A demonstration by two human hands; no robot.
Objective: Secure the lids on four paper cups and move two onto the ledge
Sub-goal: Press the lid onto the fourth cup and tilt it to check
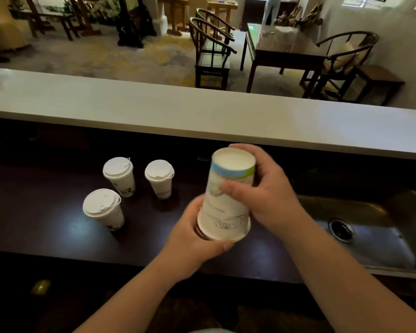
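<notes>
Both hands grip an upturned cup [227,198] — ledge [202,114] just beyond.

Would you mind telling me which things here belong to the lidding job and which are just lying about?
Job:
- inverted white paper cup, held by left hand and right hand
- three lidded white paper cups
- long white ledge

Lying about:
- steel sink
- dark wooden chairs

dark counter [46,236] carries three lidded cups [103,209]
</notes>
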